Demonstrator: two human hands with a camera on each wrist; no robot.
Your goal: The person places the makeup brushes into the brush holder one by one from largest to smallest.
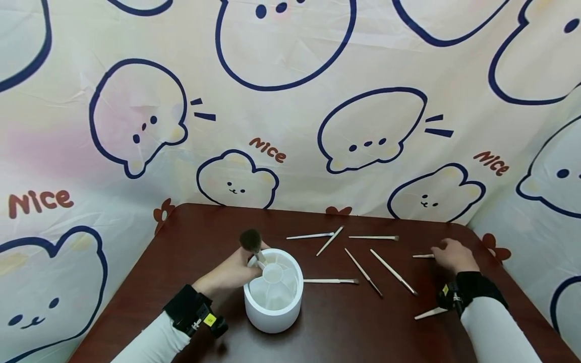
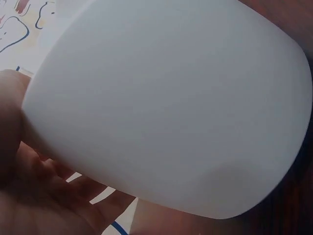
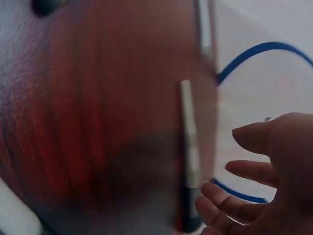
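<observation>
A white round brush holder [image 1: 274,312] with divided compartments stands on the table, and my left hand [image 1: 233,272] grips its rim at the left. In the left wrist view the smooth wall of the holder [image 2: 171,107] fills most of the picture, with the thumb at its edge and the fingers beyond. One makeup brush with fluffy dark bristles [image 1: 251,241] stands upright in a compartment. On the right side, my right hand [image 1: 455,256] is over a pale-handled brush [image 1: 423,256]. Its fingers are spread beside that brush's dark end [image 3: 190,210] in the right wrist view.
Several slim brushes lie scattered mid-table, among them a diagonal one [image 1: 393,272] and one beside the holder [image 1: 331,281]. Another pale brush [image 1: 430,313] is partly hidden by the right wrist. A cartoon-printed cloth [image 1: 299,126] hangs behind the brown table [image 1: 199,237].
</observation>
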